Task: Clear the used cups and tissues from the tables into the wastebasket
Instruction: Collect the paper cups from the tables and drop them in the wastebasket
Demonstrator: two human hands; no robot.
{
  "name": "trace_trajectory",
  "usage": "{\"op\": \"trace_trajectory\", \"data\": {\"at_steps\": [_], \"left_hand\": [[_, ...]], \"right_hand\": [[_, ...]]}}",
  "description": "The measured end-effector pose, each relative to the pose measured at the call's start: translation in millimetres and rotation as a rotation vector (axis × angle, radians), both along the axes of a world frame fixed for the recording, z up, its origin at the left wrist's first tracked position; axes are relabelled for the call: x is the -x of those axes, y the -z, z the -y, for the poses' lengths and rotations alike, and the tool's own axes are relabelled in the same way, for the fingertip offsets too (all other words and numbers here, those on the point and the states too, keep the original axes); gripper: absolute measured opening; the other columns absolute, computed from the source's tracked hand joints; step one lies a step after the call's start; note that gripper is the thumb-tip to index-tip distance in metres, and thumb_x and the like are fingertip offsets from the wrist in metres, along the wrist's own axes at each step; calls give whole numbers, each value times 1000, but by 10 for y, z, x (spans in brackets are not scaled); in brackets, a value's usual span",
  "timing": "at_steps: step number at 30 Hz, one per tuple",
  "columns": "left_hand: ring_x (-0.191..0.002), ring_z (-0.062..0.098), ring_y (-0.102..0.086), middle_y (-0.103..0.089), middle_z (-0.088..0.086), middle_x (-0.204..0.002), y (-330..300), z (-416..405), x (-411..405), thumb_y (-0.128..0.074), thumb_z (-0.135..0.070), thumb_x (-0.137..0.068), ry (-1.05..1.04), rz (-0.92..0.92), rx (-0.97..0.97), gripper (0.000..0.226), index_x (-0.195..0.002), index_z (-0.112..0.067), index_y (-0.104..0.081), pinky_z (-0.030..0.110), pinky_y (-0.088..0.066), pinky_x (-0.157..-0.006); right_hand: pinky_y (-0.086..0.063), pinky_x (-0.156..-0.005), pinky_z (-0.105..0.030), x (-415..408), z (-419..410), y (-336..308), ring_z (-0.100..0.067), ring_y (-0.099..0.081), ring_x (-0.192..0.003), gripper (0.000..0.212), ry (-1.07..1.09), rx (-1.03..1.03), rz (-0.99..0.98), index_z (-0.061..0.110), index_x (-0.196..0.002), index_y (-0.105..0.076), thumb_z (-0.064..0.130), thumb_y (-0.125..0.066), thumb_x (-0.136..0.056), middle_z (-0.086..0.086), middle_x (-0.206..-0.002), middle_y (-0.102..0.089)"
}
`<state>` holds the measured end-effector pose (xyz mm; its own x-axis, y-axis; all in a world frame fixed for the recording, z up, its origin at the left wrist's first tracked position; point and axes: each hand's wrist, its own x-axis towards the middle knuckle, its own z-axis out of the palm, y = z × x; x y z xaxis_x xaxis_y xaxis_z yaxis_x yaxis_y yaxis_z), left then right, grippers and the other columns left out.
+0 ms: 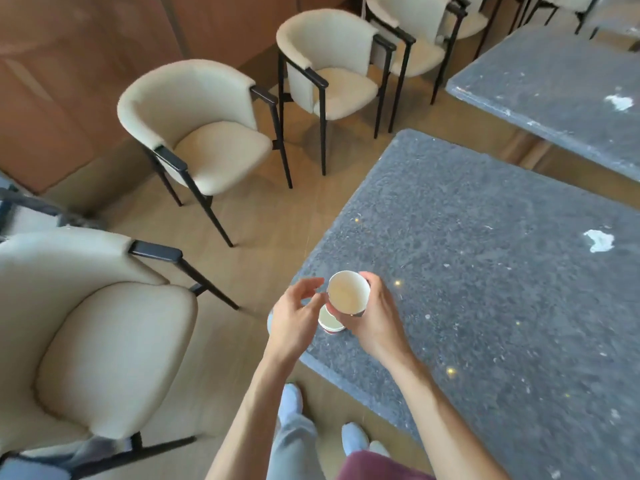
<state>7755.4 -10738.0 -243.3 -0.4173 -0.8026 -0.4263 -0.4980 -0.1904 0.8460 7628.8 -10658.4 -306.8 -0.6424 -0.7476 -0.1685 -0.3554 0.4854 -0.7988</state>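
The paper cup [348,293], gripped by the right hand [372,315] over the near table [485,271] corner, above a second cup [330,322] beside the empty, loosely curled left hand [294,318], may spill residue if tilted.

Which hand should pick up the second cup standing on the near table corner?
Left. The left hand is free, fingers relaxed, right beside the lower cup. The right hand already has its grip on the upper cup.
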Motion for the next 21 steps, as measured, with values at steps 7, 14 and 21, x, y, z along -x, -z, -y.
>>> {"op": "trace_trajectory", "data": {"at_steps": [7,14,21], "left_hand": [[-112,14,-65,-70,-10,-117,351,398,12,-61,-23,-97,175,58,-63,25,-120,-25,-70,39,-49,-104],[-111,14,-65,-69,-15,-109,517,552,-52,-61,-22,-98,287,69,-87,18,-109,-35,-68,38,-49,-103],[-110,18,-66,-73,-7,-112,479,393,19,-63,-23,-95,367,10,-140,23,-115,-24,-73,40,-50,-103]], "right_hand": [[-37,-103,-25,-236,90,245,-28,-47,-132,88,53,-150,-64,9,-147,-39,26,-89,-77,-7,-143,-50],[-16,-110,-12,-437,-14,346,-24,-34,-146,96,106,-230,-46,6,-154,-32,13,-88,-76,-10,-153,-40],[-45,-109,-38,-511,-152,208,-23,-55,-128,72,337,-137,55,13,-150,-43,17,-79,-87,-6,-143,-50]]}}
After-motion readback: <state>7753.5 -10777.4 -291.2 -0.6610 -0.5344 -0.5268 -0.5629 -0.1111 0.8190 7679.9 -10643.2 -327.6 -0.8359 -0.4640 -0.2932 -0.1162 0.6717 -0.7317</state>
